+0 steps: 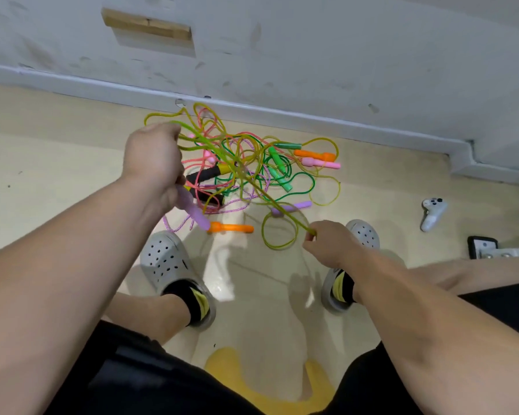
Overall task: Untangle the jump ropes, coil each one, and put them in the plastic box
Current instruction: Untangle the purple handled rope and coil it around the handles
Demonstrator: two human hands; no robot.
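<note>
A tangle of jump ropes (pixel 252 163) lies on the floor by the wall, with green, orange, pink, purple and black handles. My left hand (pixel 153 163) is raised above the tangle's left side, closed on a bundle of yellow-green rope and a purple handle (pixel 194 209). A taut yellow-green rope (pixel 270 202) runs from it down to my right hand (pixel 327 242), which pinches that rope near my right foot. An orange handle (pixel 231 228) lies between my feet. No plastic box is in view.
I sit on a yellow stool (pixel 225 366), feet in grey clogs (pixel 168 262) either side of the pile. A white game controller (pixel 432 214) lies on the floor at right, and a black-and-white device (pixel 486 248) sits at the right edge. The white wall skirting (pixel 282 115) runs behind the ropes.
</note>
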